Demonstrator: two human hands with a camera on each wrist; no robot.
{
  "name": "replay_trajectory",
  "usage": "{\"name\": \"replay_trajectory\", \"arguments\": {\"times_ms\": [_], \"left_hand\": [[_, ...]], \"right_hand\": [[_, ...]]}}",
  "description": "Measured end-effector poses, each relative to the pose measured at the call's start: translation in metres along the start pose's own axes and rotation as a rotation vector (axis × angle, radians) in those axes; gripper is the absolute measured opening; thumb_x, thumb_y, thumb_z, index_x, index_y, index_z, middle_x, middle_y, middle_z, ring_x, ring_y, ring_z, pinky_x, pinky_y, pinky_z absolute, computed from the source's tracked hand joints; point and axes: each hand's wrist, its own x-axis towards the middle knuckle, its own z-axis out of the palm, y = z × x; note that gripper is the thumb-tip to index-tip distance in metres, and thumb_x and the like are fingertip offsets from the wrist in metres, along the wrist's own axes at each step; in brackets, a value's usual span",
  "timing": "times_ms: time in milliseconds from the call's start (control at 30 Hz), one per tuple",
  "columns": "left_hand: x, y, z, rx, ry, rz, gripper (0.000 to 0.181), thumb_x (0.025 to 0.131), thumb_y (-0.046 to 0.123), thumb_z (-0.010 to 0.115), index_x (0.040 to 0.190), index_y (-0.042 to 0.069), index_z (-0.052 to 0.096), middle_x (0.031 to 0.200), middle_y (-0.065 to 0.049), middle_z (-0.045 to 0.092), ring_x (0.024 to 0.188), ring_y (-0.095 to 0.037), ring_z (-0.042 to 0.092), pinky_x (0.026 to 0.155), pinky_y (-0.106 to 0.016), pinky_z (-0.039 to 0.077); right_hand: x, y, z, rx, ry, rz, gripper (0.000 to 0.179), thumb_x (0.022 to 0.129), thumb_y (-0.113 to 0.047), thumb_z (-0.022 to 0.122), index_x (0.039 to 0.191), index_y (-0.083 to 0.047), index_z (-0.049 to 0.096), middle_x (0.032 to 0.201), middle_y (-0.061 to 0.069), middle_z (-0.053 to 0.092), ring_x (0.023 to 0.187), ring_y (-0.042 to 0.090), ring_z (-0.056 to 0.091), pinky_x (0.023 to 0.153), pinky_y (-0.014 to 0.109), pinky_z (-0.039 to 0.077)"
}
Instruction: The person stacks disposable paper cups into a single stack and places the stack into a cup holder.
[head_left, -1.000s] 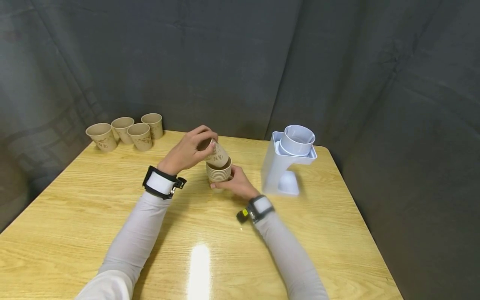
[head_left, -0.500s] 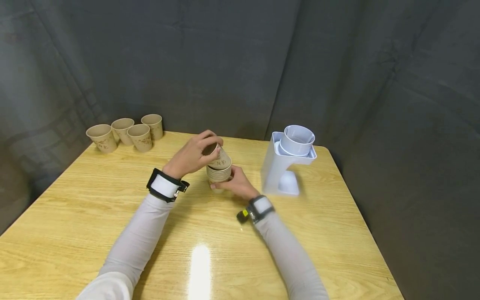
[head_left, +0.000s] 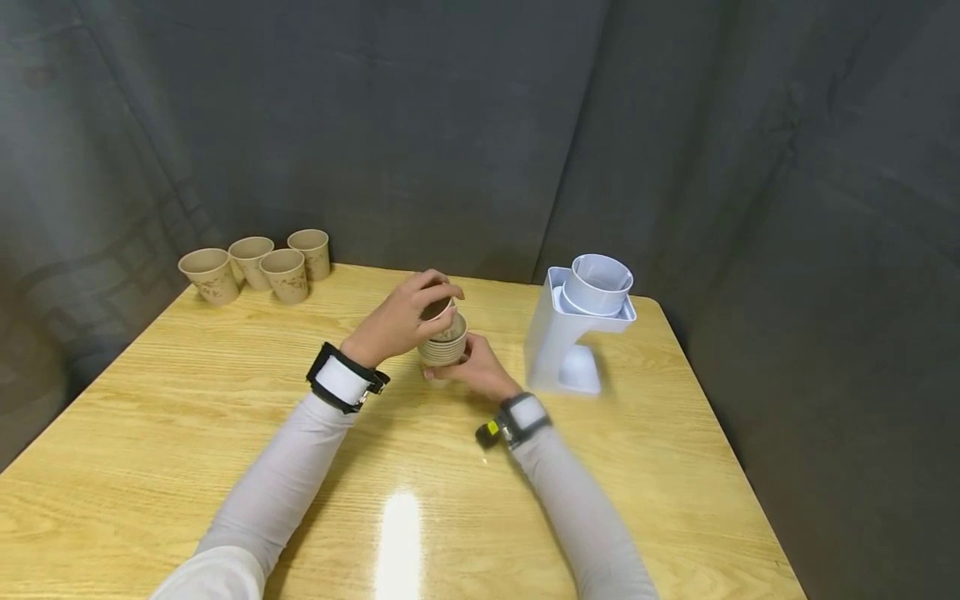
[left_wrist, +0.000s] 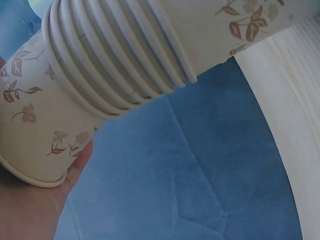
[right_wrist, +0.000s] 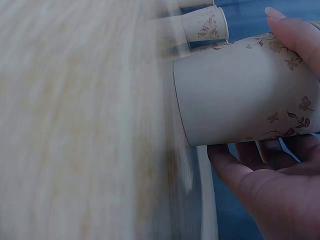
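Observation:
My left hand (head_left: pixel 405 321) holds a beige paper cup (left_wrist: pixel 40 120) with a brown leaf print by its upper part. This cup's base sits inside the top of a stack of nested paper cups (head_left: pixel 441 354), whose rims show close together in the left wrist view. My right hand (head_left: pixel 483 371) grips that stack from the right, the thumb on one side and the fingers on the other. In the right wrist view the stack's lowest cup (right_wrist: pixel 235 95) lies between thumb and fingers. The left fingers partly hide the held cup in the head view.
Several separate paper cups (head_left: pixel 285 275) stand upright at the table's back left. A white holder (head_left: pixel 551 342) with a round white cup-like piece (head_left: pixel 597 285) on top stands to the right of my hands. Dark curtains (head_left: pixel 465 133) hang behind the wooden table (head_left: pixel 450 500).
My left hand has moved right and down, lowering the held cup deeper into the stack's top. My right hand keeps its grip on the stack in about the same place.

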Motion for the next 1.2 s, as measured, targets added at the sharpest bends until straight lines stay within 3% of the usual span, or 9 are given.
{"name": "replay_trajectory", "arguments": {"times_ms": [533,600,667,767,833,933,1033,1200], "left_hand": [[-0.002,-0.001,0.017,0.136,0.099,0.046,0.031,0.099,0.019,0.063,0.126,0.008,0.07,0.12,-0.015,0.067,0.111,-0.031,0.063,0.096,-0.046,0.052],[-0.003,-0.001,0.021,0.148,0.08,0.035,0.031,0.099,0.023,0.062,0.126,0.009,0.071,0.121,-0.014,0.067,0.112,-0.031,0.063,0.098,-0.047,0.051],[-0.005,-0.001,0.028,0.16,0.02,0.02,0.033,0.1,0.027,0.059,0.126,0.01,0.071,0.123,-0.014,0.066,0.114,-0.032,0.062,0.099,-0.048,0.051],[-0.008,-0.001,0.038,0.199,-0.067,-0.015,0.037,0.101,0.033,0.055,0.126,0.011,0.071,0.126,-0.015,0.066,0.116,-0.033,0.061,0.099,-0.048,0.051],[-0.009,-0.002,0.044,0.222,-0.092,-0.032,0.038,0.1,0.035,0.053,0.124,0.011,0.071,0.126,-0.014,0.066,0.115,-0.032,0.061,0.097,-0.048,0.052],[-0.009,-0.001,0.047,0.234,-0.062,-0.051,0.037,0.098,0.036,0.055,0.121,0.012,0.072,0.123,-0.013,0.066,0.111,-0.031,0.061,0.093,-0.047,0.054],[-0.009,-0.003,0.048,0.224,-0.04,-0.052,0.038,0.097,0.036,0.056,0.122,0.012,0.072,0.122,-0.012,0.066,0.11,-0.031,0.061,0.092,-0.046,0.054],[-0.016,-0.009,0.049,0.127,-0.004,-0.043,0.036,0.099,0.033,0.055,0.123,0.011,0.07,0.126,-0.012,0.066,0.118,-0.029,0.06,0.101,-0.046,0.05]], "right_hand": [[0.001,0.004,0.0,-0.011,-0.003,-0.014,0.058,0.078,-0.02,0.088,0.129,-0.011,0.062,0.124,0.004,0.069,0.116,0.021,0.066,0.107,0.042,0.048],[0.002,0.004,0.0,-0.01,-0.004,-0.025,0.058,0.079,-0.02,0.088,0.129,-0.011,0.062,0.124,0.004,0.069,0.116,0.021,0.065,0.108,0.043,0.047],[0.003,0.004,0.0,-0.016,-0.006,-0.043,0.054,0.08,-0.019,0.087,0.128,-0.011,0.064,0.123,0.004,0.07,0.115,0.02,0.065,0.107,0.043,0.048],[0.004,0.003,0.0,-0.045,-0.004,-0.064,0.043,0.081,-0.017,0.086,0.12,-0.01,0.07,0.117,0.003,0.073,0.107,0.017,0.067,0.1,0.039,0.052],[0.006,0.003,0.0,-0.063,-0.004,-0.067,0.034,0.082,-0.016,0.085,0.114,-0.009,0.073,0.112,0.003,0.075,0.101,0.015,0.067,0.093,0.035,0.055],[0.006,0.001,0.0,-0.082,0.007,-0.059,0.029,0.081,-0.012,0.083,0.108,-0.007,0.074,0.107,0.004,0.075,0.095,0.014,0.067,0.086,0.031,0.055],[0.004,-0.003,-0.001,-0.081,0.005,-0.06,0.027,0.082,-0.008,0.082,0.107,-0.004,0.073,0.109,0.007,0.075,0.097,0.016,0.066,0.088,0.033,0.055],[-0.008,-0.022,-0.001,-0.057,-0.013,-0.033,0.041,0.084,-0.008,0.081,0.122,-0.005,0.067,0.123,0.008,0.071,0.113,0.019,0.064,0.1,0.038,0.051]]}}
